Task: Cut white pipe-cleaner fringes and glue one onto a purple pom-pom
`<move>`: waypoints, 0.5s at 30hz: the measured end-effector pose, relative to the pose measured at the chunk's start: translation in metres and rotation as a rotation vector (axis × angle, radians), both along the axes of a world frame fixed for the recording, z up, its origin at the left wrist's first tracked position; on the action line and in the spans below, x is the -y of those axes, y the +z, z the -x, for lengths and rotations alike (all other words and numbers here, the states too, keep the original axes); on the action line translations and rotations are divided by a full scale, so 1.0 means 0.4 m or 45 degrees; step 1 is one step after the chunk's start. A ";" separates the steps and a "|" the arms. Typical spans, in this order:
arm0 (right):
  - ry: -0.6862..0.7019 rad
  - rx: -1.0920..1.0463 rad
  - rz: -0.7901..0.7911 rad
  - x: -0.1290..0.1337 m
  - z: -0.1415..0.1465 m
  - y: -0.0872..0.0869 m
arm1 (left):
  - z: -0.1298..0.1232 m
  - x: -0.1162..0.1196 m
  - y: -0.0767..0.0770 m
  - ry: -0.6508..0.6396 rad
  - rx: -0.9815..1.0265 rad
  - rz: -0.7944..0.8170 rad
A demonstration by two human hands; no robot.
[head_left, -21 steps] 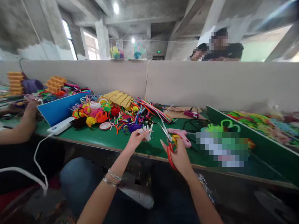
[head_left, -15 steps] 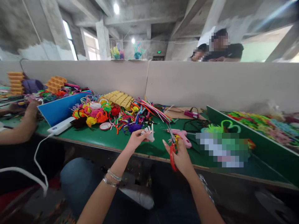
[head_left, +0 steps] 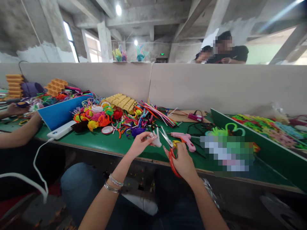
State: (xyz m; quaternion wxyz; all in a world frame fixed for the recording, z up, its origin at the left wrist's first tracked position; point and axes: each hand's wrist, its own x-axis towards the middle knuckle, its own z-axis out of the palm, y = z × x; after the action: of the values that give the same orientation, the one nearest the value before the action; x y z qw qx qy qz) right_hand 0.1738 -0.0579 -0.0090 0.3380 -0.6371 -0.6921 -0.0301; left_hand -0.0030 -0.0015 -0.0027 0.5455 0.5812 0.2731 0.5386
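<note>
Scissors have shifted left since the earlier frame, blades now parted instead of nearly together; white piece has edged right to meet them. Landmark: pink glue gun on green table. Left hand, left of glue gun, pinches white piece between thumb and fingers; piece sits left of glue gun, its strips sticking up. Right hand, on near side of glue gun, grips scissors by red-and-yellow handles, fingers closed around them. Blade tips just beside white piece; contact, cannot tell. Bundle of coloured stems beyond glue gun to left, colourful fuzzy pile farther left. Light green fuzzy piece right of glue gun. Co-worker's arm well left of glue gun.
</note>
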 end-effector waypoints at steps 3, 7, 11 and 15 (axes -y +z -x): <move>0.003 0.048 -0.049 -0.004 -0.001 -0.005 | -0.003 0.004 -0.003 -0.042 -0.050 -0.037; 0.019 0.094 -0.124 -0.011 -0.007 -0.010 | -0.005 0.011 -0.002 -0.074 -0.107 -0.073; 0.010 0.106 -0.153 -0.016 -0.013 -0.014 | -0.003 0.015 0.002 -0.044 -0.152 -0.093; 0.026 0.095 -0.141 -0.019 -0.019 -0.022 | -0.002 0.016 0.004 -0.056 -0.166 -0.093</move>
State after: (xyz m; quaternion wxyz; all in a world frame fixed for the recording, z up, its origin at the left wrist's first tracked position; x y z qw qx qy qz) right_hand 0.1813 -0.0504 -0.0178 0.3470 -0.6087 -0.7080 -0.0884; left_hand -0.0023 -0.0078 -0.0011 0.5165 0.6405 0.2754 0.4971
